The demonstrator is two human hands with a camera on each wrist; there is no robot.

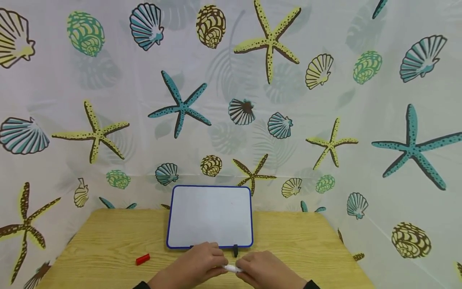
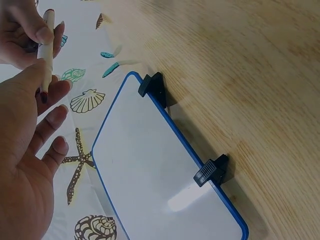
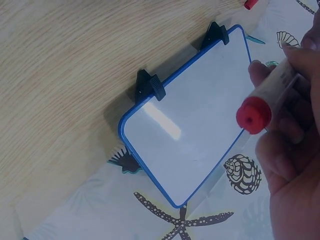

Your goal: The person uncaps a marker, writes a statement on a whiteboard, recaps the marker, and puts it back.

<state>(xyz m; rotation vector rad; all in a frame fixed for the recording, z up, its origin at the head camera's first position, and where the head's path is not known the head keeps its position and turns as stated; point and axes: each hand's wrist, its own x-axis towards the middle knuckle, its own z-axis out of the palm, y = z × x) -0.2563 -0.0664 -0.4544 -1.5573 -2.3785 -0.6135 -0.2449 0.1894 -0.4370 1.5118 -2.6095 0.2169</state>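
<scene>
Both hands meet at a white marker in front of the whiteboard. My left hand pinches it near its uncapped dark-red tip, between thumb and index finger, the other fingers loosely bent. My right hand holds the other end, where a red plug shows in the right wrist view. The marker spans the two hands in the left wrist view. A red cap lies apart on the table, to the left of the left hand.
A blue-framed whiteboard stands tilted back on black clip feet just beyond the hands. The wooden table ends at a shell-and-starfish cloth hung behind and at the sides.
</scene>
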